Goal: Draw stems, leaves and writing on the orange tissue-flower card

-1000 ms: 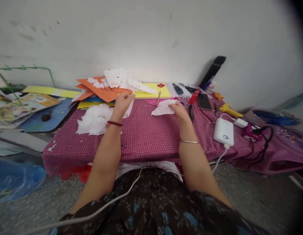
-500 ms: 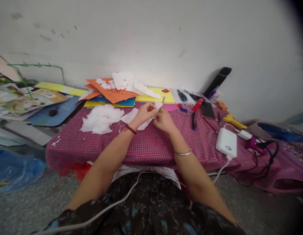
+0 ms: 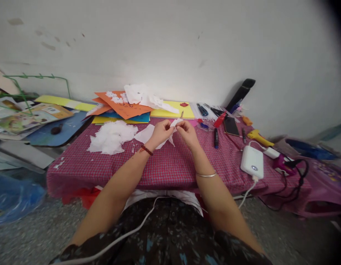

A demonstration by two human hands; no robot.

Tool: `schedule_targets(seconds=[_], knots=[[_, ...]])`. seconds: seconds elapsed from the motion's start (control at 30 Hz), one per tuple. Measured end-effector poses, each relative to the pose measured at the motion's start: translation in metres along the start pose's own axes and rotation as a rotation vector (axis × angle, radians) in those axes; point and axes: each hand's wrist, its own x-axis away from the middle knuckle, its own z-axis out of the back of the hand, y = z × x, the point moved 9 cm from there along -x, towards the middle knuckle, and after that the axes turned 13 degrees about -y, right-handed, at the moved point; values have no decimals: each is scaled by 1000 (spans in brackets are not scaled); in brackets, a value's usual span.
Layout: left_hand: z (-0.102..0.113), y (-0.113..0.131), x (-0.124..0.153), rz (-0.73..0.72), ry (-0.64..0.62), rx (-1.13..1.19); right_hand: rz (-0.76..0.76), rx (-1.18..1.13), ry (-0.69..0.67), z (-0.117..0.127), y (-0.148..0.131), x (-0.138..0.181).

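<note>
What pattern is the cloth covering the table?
A fine pink-red check on the tablecloth, best seen in the head view.

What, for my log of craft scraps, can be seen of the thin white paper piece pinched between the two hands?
The thin white paper piece looks soft and limp, with irregular edges. The left hand and right hand pinch its top edge, close together, above the red checked tablecloth. Its lower part hangs in a point between them. Whether it touches the cloth, or joins the white sheet left of the left hand, cannot be told.
</note>
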Motion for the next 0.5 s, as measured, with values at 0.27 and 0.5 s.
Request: schedule_targets(seconds=[0.27,0.5], knots=[[-29,4,4,74,-278,318,-62,-211,7,2,2,2],[-26,-5,3,108,-259,508,-94,-282,52,6,1,5]])
